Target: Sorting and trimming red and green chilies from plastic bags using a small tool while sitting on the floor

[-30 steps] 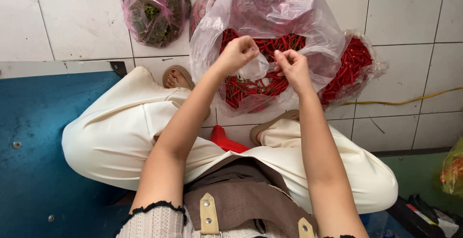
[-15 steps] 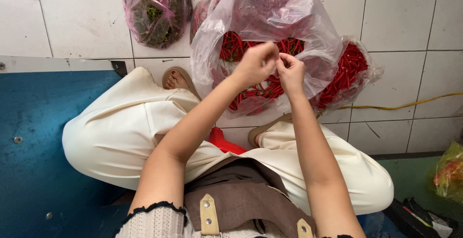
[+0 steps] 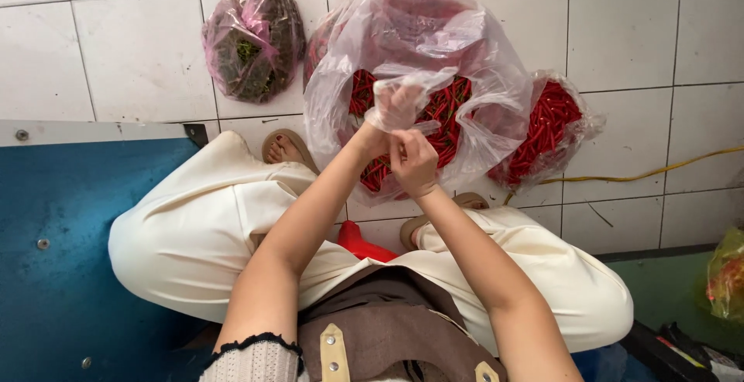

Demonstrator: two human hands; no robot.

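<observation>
The thin clear plastic glove [image 3: 403, 99], bare of any hand half a second before, now covered the left hand [image 3: 395, 111], its loose cuff pinched at the wrist by the closed fingers [image 3: 407, 149] of the right hand [image 3: 415, 166]. Behind lay the large clear bag [image 3: 465, 56] of red chillies [image 3: 446, 115], a second chilli bag [image 3: 546, 130] and a pink bag [image 3: 256, 37] of green stems on the tiled floor [image 3: 139, 49].

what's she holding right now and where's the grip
The right hand pinches the cuff of a clear plastic glove at the wrist of the left hand.
</observation>
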